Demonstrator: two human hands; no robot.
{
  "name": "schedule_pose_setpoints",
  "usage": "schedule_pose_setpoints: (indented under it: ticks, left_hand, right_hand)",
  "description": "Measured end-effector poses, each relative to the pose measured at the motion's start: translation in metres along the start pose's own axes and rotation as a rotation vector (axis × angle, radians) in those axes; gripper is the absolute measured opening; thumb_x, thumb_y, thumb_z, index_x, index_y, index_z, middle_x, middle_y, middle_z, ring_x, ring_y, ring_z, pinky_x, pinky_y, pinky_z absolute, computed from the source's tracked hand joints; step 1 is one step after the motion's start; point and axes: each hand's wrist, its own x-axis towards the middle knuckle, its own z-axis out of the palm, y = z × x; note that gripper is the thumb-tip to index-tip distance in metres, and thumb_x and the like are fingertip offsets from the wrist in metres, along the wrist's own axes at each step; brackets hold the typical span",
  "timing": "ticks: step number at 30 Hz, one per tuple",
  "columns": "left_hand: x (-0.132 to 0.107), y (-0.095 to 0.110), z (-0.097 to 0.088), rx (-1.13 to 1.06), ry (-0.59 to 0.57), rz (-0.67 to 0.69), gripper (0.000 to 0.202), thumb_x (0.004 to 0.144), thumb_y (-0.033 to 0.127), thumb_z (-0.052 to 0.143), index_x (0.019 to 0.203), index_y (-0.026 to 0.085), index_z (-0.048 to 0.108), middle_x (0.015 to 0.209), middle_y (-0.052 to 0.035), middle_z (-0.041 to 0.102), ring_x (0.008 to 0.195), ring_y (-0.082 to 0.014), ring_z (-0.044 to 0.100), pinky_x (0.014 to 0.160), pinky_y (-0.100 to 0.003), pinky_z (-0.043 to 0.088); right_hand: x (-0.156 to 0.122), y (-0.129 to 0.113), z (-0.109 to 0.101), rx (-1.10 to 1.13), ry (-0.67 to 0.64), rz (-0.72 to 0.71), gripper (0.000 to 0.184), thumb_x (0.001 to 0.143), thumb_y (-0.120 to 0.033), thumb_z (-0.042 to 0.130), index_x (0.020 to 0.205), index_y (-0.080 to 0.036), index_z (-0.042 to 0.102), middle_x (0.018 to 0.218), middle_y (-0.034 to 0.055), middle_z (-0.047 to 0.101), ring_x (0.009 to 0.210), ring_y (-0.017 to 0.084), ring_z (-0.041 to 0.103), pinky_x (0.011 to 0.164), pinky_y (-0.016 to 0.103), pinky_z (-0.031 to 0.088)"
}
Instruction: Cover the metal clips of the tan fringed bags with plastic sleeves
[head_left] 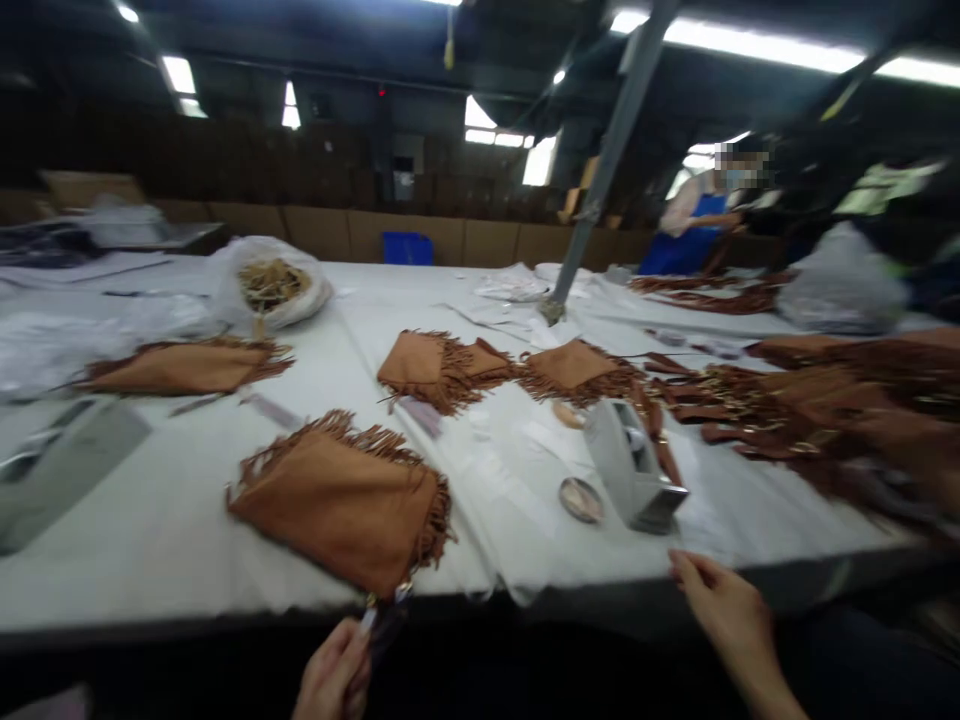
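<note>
A brown fringed suede pouch (341,505) lies on the white table (150,520) near its front edge. Below that edge my left hand (334,675) is closed in a pinch on a small pale thing I cannot make out, close to the metal ring at the pouch's lower corner. My right hand (724,605) rests at the table's front edge on the right, fingers loosely curled and touching the white sheet, holding nothing I can see. A grey metal box (634,465) and a small round disc (581,500) sit just beyond it.
More fringed pouches lie at the left (184,365) and middle (442,368). A heap of brown straps with metal fittings (795,410) fills the right. A plastic bag of tan cords (270,285) sits far left. A person in blue (694,235) works at the far side. A grey post (600,170) slants up.
</note>
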Motion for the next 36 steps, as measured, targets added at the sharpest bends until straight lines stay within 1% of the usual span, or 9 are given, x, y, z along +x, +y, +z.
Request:
schedule_pose_setpoints:
  ticks: [1,4,8,12,17,24,26,31,36]
  left_hand:
    - [0.001,0.0,-0.001,-0.014,-0.095,0.034,0.051,0.056,0.062,0.073,0.063,0.02,0.045,0.042,0.0123,0.029,0.033,-0.001,0.017,0.033,-0.015,0.011]
    - [0.005,0.002,-0.003,0.034,-0.139,0.157,0.049,0.068,0.063,0.064,0.065,0.021,0.039,0.045,0.0132,0.025,0.037,-0.0012,0.011,0.036,-0.016,0.006]
    - [0.004,0.004,-0.007,0.184,-0.096,0.319,0.043,0.076,0.058,0.058,0.069,0.019,0.044,0.052,0.0101,0.031,0.045,-0.0041,0.022,0.042,-0.017,0.018]
    - [0.003,0.001,-0.012,0.3,-0.08,0.413,0.038,0.081,0.054,0.054,0.073,0.017,0.049,0.06,0.0055,0.042,0.055,-0.0079,0.035,0.051,-0.02,0.029]
    - [0.0,0.005,-0.014,0.435,-0.037,0.478,0.034,0.086,0.05,0.047,0.074,0.018,0.051,0.062,0.0039,0.046,0.055,-0.0097,0.038,0.053,-0.022,0.03]
    - [-0.001,0.008,-0.015,0.451,-0.043,0.502,0.031,0.087,0.046,0.046,0.074,0.019,0.05,0.06,0.0046,0.044,0.054,-0.0096,0.037,0.053,-0.022,0.029]
    - [0.001,0.006,-0.015,0.399,-0.066,0.478,0.032,0.087,0.048,0.047,0.075,0.019,0.049,0.061,0.0047,0.043,0.055,-0.0097,0.036,0.054,-0.022,0.03]
    - [0.003,0.002,-0.011,0.265,-0.129,0.407,0.036,0.085,0.053,0.046,0.077,0.018,0.049,0.063,0.0044,0.044,0.056,-0.0097,0.037,0.054,-0.022,0.032]
    - [-0.001,-0.001,-0.008,0.411,-0.015,0.464,0.034,0.087,0.05,0.044,0.076,0.018,0.052,0.06,0.0031,0.049,0.054,-0.0105,0.043,0.053,-0.022,0.034]
  right_hand:
    - [-0.011,-0.01,0.01,-0.02,-0.06,-0.023,0.034,0.059,-0.051,0.054,0.062,-0.02,0.068,0.058,0.0074,0.068,0.064,0.029,0.062,0.06,0.035,0.042]
    - [-0.062,-0.058,0.042,0.069,-0.39,-0.182,0.039,0.061,-0.055,0.058,0.069,-0.019,0.069,0.063,0.005,0.067,0.064,0.024,0.06,0.057,0.03,0.043]
    - [-0.141,-0.131,0.079,0.287,-0.956,-0.389,0.037,0.075,-0.052,0.056,0.069,-0.017,0.065,0.059,0.0006,0.059,0.057,0.015,0.053,0.053,0.024,0.039]
    - [-0.183,-0.163,0.122,0.433,-1.183,-0.435,0.035,0.078,-0.048,0.058,0.065,-0.016,0.06,0.056,-0.0014,0.055,0.051,0.01,0.046,0.049,0.022,0.035]
    - [-0.2,-0.164,0.163,0.399,-1.16,-0.438,0.037,0.077,-0.044,0.059,0.054,-0.015,0.059,0.05,-0.0004,0.054,0.049,0.01,0.044,0.048,0.022,0.032]
    - [-0.215,-0.163,0.177,0.214,-0.911,-0.363,0.038,0.073,-0.04,0.061,0.044,-0.016,0.058,0.043,0.0006,0.054,0.044,0.01,0.045,0.045,0.023,0.03]
    - [-0.216,-0.161,0.179,0.228,-0.919,-0.304,0.034,0.071,-0.04,0.062,0.047,-0.016,0.06,0.043,0.0002,0.054,0.043,0.01,0.045,0.044,0.023,0.03]
    - [-0.218,-0.156,0.186,0.421,-1.119,-0.044,0.029,0.069,-0.041,0.061,0.056,-0.015,0.06,0.042,-0.0049,0.046,0.034,0.006,0.035,0.038,0.021,0.025]
    - [-0.225,-0.152,0.195,0.517,-1.045,0.062,0.027,0.065,-0.038,0.064,0.054,-0.015,0.057,0.04,-0.0073,0.041,0.032,0.004,0.028,0.036,0.02,0.019]
